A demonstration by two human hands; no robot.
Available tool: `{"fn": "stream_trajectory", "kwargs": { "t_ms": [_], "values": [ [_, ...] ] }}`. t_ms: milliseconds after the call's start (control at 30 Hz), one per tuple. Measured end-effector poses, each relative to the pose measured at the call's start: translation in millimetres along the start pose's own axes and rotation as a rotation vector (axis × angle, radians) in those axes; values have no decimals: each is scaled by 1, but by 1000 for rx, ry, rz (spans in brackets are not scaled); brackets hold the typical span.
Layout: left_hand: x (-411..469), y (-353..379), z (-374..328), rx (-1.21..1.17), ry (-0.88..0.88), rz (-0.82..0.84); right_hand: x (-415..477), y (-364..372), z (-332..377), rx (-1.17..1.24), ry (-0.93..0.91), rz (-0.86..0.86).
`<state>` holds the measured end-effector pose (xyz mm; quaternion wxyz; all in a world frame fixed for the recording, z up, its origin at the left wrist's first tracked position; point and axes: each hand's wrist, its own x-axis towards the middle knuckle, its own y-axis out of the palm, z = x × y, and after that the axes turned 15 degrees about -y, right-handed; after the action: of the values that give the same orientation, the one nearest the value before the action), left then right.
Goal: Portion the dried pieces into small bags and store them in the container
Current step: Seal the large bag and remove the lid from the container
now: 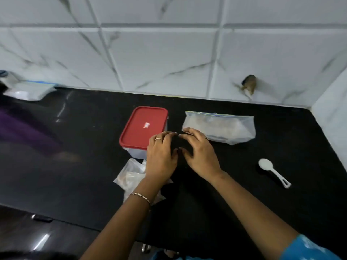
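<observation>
- The left hand point(161, 156) hovers palm down over the black countertop point(75, 166), fingers loosely curved, holding nothing that can be seen; a ring sits on one finger and a bracelet point(140, 197) on the wrist.
- The right hand point(200, 152) hangs just beside it in the same pose, fingers relaxed and empty, fingertips almost meeting those of the left.
- The container point(142, 131), clear with a red lid closed on top, stands just behind the left hand.
- A large zip bag point(221, 127) of pale dried pieces lies on its side to the right of the container, its near corner right by the right hand's fingertips; contact cannot be told.
- Small clear bags point(131, 175) lie crumpled under the left wrist, in front of the container.
- A white plastic spoon point(272, 171) rests well to the right, bowl away from the person.
- A marbled tile wall point(169, 53) rises behind the countertop.
</observation>
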<state>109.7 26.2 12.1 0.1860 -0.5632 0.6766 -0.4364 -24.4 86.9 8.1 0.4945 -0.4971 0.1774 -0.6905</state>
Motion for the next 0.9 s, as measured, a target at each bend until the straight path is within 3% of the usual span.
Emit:
{"fn": "stream_trajectory", "kwargs": {
  "t_ms": [233, 367, 633, 767, 900],
  "values": [
    [1, -36, 58, 11, -254, -112, 69, 34, 47, -26, -250, 325],
    [2, -36, 79, -80, -366, -27, 78, 39, 46, -168, -311, 556],
    [17, -28, 79, -212, -427, 101, 85, 31, 15, -484, -649, 617],
    [17, -21, 74, -272, -475, 63, 85, 31, 6, -567, -810, 585],
    [19, -17, 69, -316, -503, 19, 83, 30, 2, -615, -846, 604]
  ]
}}
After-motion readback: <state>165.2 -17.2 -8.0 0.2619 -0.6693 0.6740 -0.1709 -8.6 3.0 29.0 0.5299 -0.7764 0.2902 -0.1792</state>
